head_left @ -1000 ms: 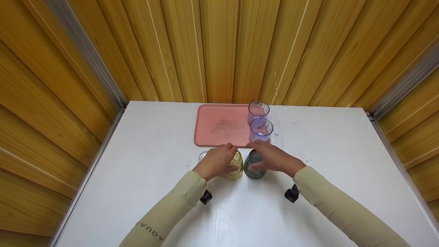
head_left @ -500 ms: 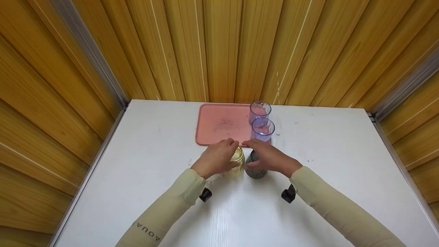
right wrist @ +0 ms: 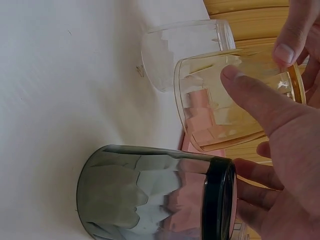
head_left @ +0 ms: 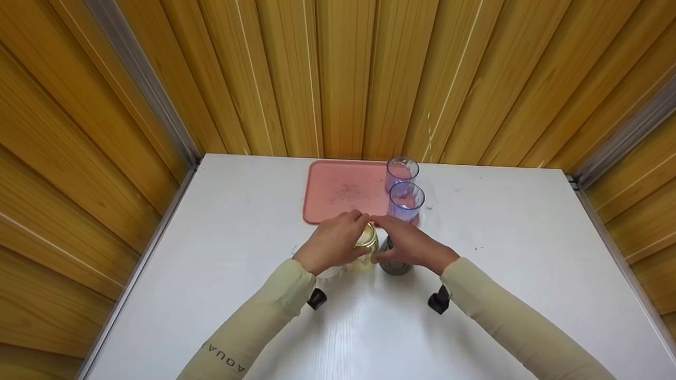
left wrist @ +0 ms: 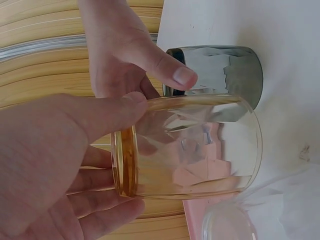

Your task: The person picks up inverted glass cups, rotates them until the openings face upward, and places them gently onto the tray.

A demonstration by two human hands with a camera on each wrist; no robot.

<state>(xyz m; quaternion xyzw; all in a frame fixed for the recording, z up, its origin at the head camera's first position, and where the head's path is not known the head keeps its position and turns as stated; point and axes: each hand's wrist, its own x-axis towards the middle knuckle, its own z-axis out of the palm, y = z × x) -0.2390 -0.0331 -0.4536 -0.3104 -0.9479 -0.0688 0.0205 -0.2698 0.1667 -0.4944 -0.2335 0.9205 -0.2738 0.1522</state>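
My left hand (head_left: pixel 332 240) holds a yellow-tinted drinking glass (left wrist: pixel 195 150) by its thick golden end, thumb on one side and fingers on the other. That thick end is up, and the glass hangs just above the table. Close against its other side is my right hand (head_left: pixel 412 243), fingers spread and curved; its thumb overlaps the yellow glass in the right wrist view. A dark grey glass (right wrist: pixel 145 192) stands under the right hand, its thick dark end up. A clear glass (right wrist: pixel 185 52) stands beyond the yellow one, mostly hidden by the left hand in the head view.
A pink tray (head_left: pixel 343 190) lies at the table's back edge. At its right side stand two blue-purple glasses, one farther back (head_left: pixel 402 171) and one nearer (head_left: pixel 406 200). A wood-patterned wall (head_left: pixel 343 79) rises behind the white table (head_left: pixel 253 211).
The left hand has raised the yellow glass off the table. My right hand has shifted left, from over the grey glass toward the yellow one, and its fingertips now meet the left hand's.
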